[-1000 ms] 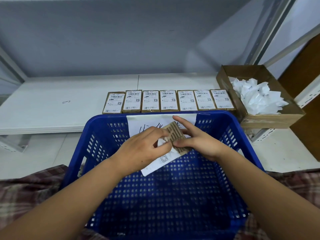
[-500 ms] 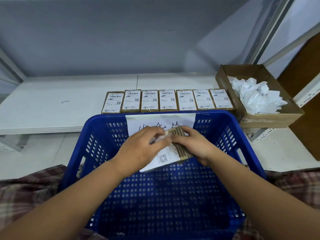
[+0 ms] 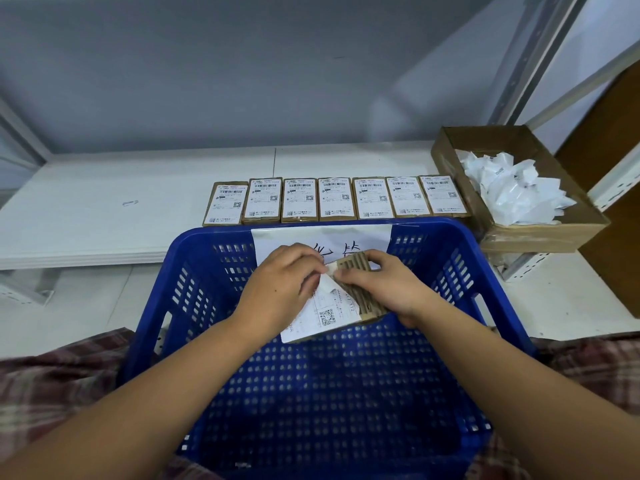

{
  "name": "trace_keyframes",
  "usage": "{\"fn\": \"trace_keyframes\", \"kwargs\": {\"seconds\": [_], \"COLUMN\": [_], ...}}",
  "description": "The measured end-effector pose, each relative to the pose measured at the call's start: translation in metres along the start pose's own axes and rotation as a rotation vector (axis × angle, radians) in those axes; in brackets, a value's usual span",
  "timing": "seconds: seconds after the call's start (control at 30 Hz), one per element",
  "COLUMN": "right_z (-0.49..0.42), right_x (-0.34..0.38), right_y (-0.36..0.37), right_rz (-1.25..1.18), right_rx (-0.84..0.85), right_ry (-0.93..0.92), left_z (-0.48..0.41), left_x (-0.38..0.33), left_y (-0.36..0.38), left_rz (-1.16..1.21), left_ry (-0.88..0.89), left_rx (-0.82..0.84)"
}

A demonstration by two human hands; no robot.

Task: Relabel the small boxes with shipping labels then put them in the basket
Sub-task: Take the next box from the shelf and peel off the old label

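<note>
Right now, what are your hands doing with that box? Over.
Left hand pinching label corner. Right hand holding small box over basket. Label half stuck. Nothing in the way.

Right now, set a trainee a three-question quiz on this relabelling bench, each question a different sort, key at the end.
1. True or false: the row of labelled boxes lies inside the blue basket.
2. How many boxes are in that row?
3. Which hand pinches the white label on the small box? A. left hand B. right hand
Key: 1 false, it lies on the shelf behind; 2 seven; 3 A.
</note>
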State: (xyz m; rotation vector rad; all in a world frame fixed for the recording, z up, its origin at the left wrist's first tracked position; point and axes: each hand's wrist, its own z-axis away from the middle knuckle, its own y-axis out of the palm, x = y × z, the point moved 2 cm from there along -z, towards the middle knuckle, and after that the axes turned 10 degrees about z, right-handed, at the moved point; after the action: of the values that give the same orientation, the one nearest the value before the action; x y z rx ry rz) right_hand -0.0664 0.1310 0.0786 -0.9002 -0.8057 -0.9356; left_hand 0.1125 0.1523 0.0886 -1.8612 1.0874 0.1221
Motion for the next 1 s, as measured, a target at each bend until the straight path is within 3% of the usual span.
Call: {"fn": "trace_keyframes", "kwargs": {"seconds": [0.2,0.57,0.77,1.0], "right_z": [-0.007,-0.010,-0.002,-0.002], "right_x": [-0.008,-0.011,-0.007,-0.009], "right_y": [0.000,0.001,0.001,0.010], "right_rz": [0.029,0.018,-0.131,-0.049], "right_rx": [-0.090,-0.122,-0.029,0.080], "right_ry": [0.019,0.072,0.113,0.112], "left_z": [0.001,0.001,0.003,0.001], "left_x": [0.002,-0.002,-0.001,-0.010], "left_y": [0.003,0.004,0.006,-0.001], "left_rz": [-0.100,-0.278,-0.276,-0.287], "left_ry": [0.164,0.244,0.242,0.287], "left_rx": [0.069,0.209,0.212,0.181]}}
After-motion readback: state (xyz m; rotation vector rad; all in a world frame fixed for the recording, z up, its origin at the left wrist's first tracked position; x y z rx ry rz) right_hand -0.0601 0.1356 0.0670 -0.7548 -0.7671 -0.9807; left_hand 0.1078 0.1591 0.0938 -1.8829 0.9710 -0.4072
